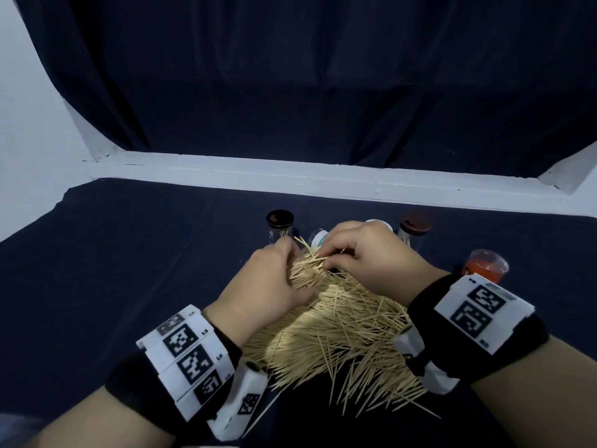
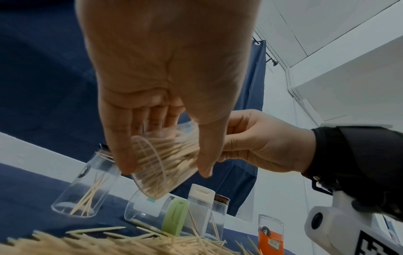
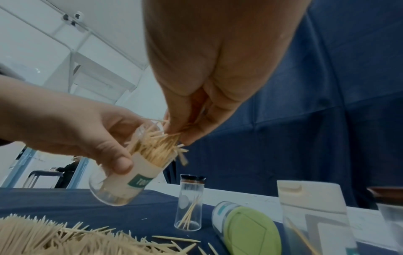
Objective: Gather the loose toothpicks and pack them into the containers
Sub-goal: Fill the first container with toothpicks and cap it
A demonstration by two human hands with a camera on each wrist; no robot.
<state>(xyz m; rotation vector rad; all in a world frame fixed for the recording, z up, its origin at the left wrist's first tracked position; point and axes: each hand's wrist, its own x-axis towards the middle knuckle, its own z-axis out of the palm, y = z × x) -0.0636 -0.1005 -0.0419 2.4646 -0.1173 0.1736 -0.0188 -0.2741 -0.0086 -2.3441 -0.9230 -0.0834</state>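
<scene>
Left hand (image 3: 72,131): grips a clear jar (image 3: 128,174), tilted, above the table's dark cloth (image 1: 129,253).
Right hand (image 3: 209,72): fingertips pinch a bundle of toothpicks (image 3: 159,145) into the jar's mouth.
Progress: jar looks nearly full; a big loose pile (image 1: 339,334) is left, and a black-capped jar (image 3: 189,203) holds only a few.
Writing: green label reads "TOO", the rest hidden.
</scene>
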